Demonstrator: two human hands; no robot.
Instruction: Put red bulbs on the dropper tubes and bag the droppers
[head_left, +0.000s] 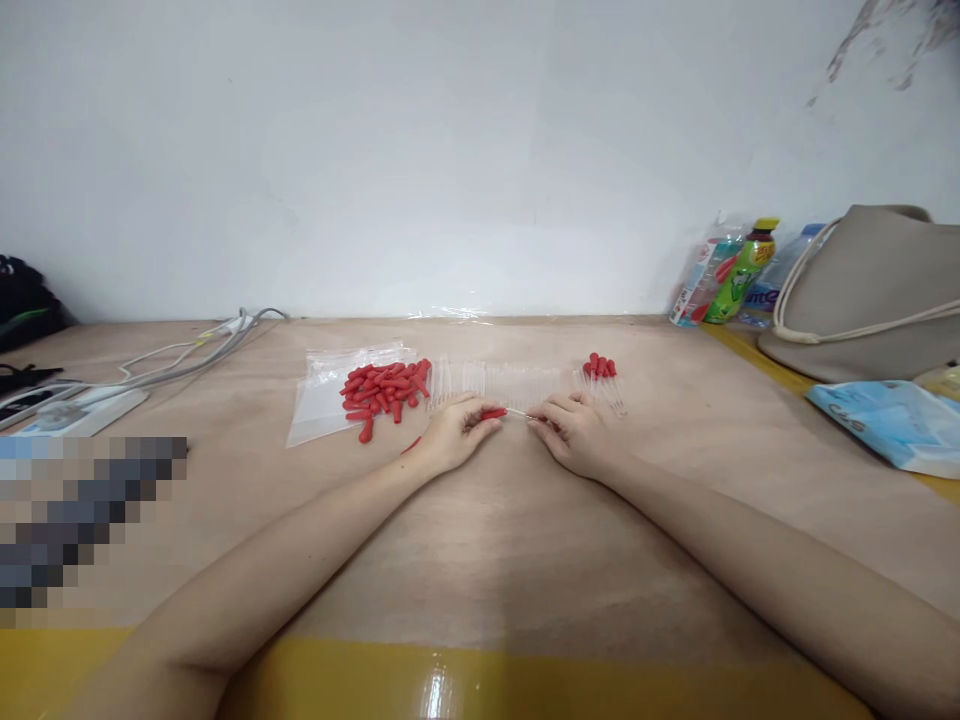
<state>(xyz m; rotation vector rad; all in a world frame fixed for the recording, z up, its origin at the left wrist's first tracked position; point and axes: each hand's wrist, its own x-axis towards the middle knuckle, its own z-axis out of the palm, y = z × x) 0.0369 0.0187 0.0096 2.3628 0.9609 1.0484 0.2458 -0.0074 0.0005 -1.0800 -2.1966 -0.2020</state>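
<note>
My left hand (454, 432) is closed in a pinch on a small red rubber bulb (493, 412). My right hand (571, 430) pinches the thin clear glass tube (519, 412) that meets that bulb between the two hands. A heap of loose red bulbs (384, 388) lies on a clear plastic bag (322, 400) just left of my left hand. A row of clear glass tubes (502, 382) lies behind both hands. A few tubes with red bulbs fitted on them (602, 372) lie behind my right hand.
The brown table (480, 540) has a yellow front edge. White cables (187, 355) and a power strip lie at the far left. Drink bottles (739, 270), a beige bag (870, 290) and a blue packet (892, 420) sit at the right. A white wall stands behind.
</note>
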